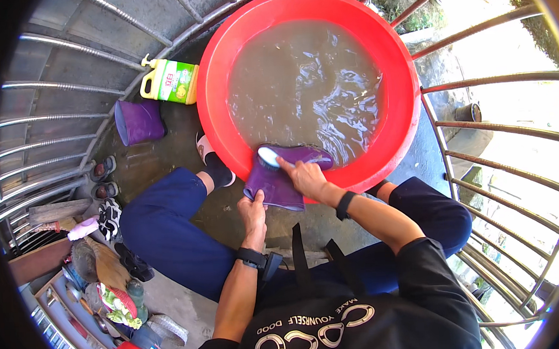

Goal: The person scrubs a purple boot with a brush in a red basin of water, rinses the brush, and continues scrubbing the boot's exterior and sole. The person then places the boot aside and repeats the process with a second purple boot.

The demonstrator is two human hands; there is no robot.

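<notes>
A purple rubber boot (pixel 276 186) lies across the near rim of a large red plastic basin (pixel 219 116), its foot over the murky water (pixel 298 78). My left hand (pixel 253 214) grips the boot's open top, thumb over the edge. In my right hand (pixel 306 177) is a scrubbing brush with a pale back (pixel 268 157), its bristles against the boot's shaft. My index finger stretches along the brush. Part of the brush handle is hidden under my fingers. A second purple boot (pixel 140 121) stands on the wet floor left of the basin.
A yellow pump jug (pixel 170 80) stands against the basin's left side. Metal railings (pixel 66 86) curve along the left, and more bars (pixel 500 129) along the right. Several shoes (pixel 109 219), a straw broom (pixel 106 262) and a cluttered shelf (pixel 68 309) are at lower left.
</notes>
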